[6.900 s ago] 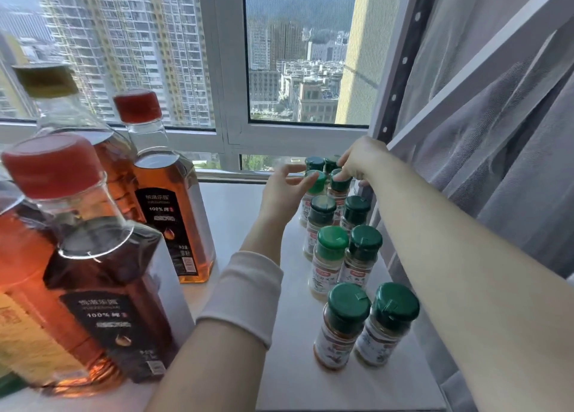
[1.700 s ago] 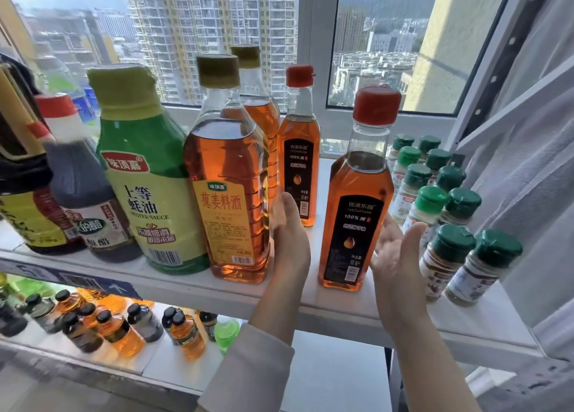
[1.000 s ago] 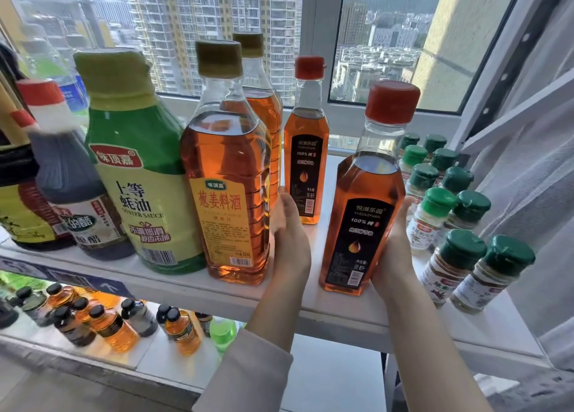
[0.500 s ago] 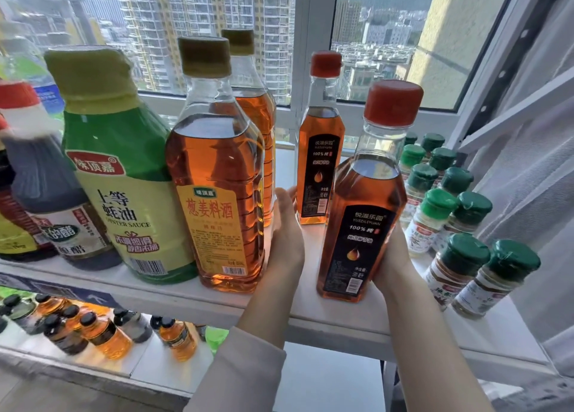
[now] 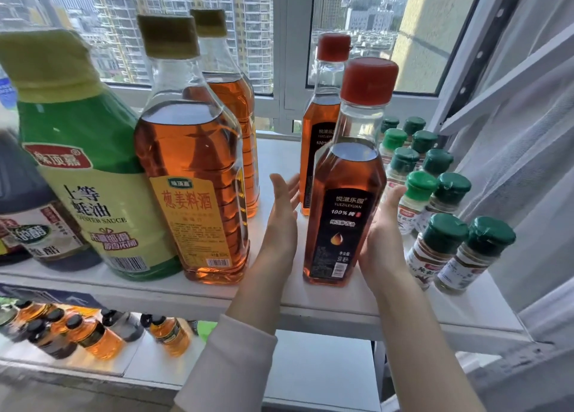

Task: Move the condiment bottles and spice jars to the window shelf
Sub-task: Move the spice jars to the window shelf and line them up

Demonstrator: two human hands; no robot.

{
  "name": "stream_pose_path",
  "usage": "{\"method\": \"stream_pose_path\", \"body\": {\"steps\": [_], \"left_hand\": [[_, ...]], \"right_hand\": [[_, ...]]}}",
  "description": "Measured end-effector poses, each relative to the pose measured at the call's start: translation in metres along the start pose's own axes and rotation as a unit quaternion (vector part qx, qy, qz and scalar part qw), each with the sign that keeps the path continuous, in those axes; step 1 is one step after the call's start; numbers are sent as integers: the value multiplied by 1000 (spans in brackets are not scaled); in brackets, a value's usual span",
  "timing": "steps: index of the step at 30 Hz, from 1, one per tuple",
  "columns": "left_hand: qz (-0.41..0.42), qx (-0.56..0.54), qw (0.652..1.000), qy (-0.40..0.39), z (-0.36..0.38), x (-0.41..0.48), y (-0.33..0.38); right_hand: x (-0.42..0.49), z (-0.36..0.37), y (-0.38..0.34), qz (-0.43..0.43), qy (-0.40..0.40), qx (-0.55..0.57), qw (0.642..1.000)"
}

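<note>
Oil bottle (image 5: 343,194), red cap, upright near the front edge of the window shelf (image 5: 310,299). Left grip (image 5: 281,219) released: fingers straight, palm toward the bottle, not touching, in the gap between it and the big cooking-wine bottle (image 5: 192,188). Right grip (image 5: 383,244) released, open palm along the bottle's right side, apparently touching. Spice jars (image 5: 444,244), green lids, in two rows just right of it. Second red-capped bottle (image 5: 316,138) behind. Oyster sauce bottle (image 5: 90,178) further left.

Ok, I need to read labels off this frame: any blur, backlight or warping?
Head view: the window backlights everything, so the big amber bottles glow; the label on the near red-capped bottle is sharp; the dark bottle at far left is smeared; the green bottle leans outward from wide-angle warp.
</note>
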State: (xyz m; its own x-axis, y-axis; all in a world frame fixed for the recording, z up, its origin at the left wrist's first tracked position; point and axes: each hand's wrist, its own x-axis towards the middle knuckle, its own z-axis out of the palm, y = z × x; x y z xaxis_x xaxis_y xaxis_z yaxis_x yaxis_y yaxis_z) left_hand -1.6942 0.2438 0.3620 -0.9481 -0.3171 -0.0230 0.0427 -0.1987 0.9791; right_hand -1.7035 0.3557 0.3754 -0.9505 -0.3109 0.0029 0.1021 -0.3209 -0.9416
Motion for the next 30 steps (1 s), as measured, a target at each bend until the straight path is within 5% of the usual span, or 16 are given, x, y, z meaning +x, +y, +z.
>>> {"method": "stream_pose_path", "body": {"steps": [11, 17, 30], "left_hand": [[-10, -7, 1000, -2, 3, -9, -3], [3, -97, 994, -43, 13, -19, 2], [18, -99, 994, -49, 18, -19, 2]], "right_hand": [[-8, 4, 14, 13, 6, 43, 999], [-5, 5, 12, 1, -32, 61, 998], [-6, -1, 13, -9, -12, -11, 1000]]}}
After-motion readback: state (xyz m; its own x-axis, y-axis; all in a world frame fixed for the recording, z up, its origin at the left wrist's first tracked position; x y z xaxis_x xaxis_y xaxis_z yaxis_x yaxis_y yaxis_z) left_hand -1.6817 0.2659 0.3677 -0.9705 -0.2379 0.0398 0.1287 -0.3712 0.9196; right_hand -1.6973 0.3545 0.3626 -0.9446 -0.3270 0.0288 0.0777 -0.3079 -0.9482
